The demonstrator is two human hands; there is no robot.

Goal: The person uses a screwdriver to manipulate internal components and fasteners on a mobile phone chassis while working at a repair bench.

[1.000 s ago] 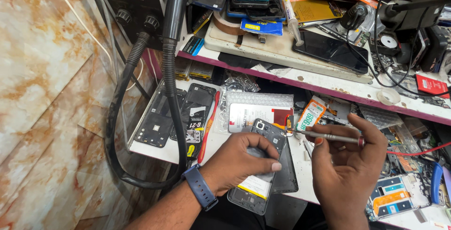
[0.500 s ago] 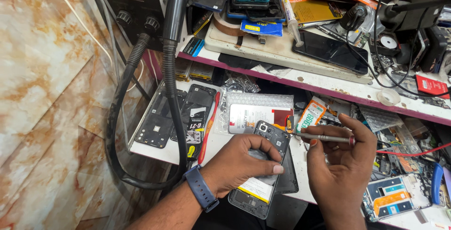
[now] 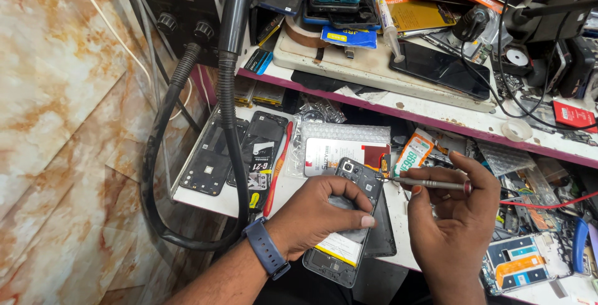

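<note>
Opened phone (image 3: 349, 218), back cover off, lies at the front edge of the white bench (image 3: 205, 200), tilted w/ camera end toward the shelf; yellow-white label patch shows at its lower half. It rests partly over a dark flat panel (image 3: 381, 236) just beside it on the right.

Change vs. 1.0 s ago: phone sits in much the same spot; the screwdriver (image 3: 430, 184) tip has moved in from the right and now sits at the phone's upper-right corner, near the camera module. At 0.5 s ago the tip was already near this corner. Judgement: work is at the fastener/edge stage on that corner; whether the tip is actually seated can't be told, too small.

Left hand (image 3: 321, 208): palm down over the phone's mid-body, fingers curled across it, thumb along the right edge; pinning the phone to the bench. Blue wrist band (image 3: 266, 249) on the forearm, which enters from lower left.

Right hand (image 3: 451, 218): wrist bent, fingers closed narrow round the screwdriver shaft, thumb underneath; tool held approx. horizontal, tip pointing left.

Surroundings: red-handled tool (image 3: 277, 168) and two more opened phones (image 3: 240, 152) left of the work; bubble-wrap packet (image 3: 342, 146) behind it; black hose (image 3: 229, 124) looping down at left; cluttered shelf (image 3: 436, 115) above.
</note>
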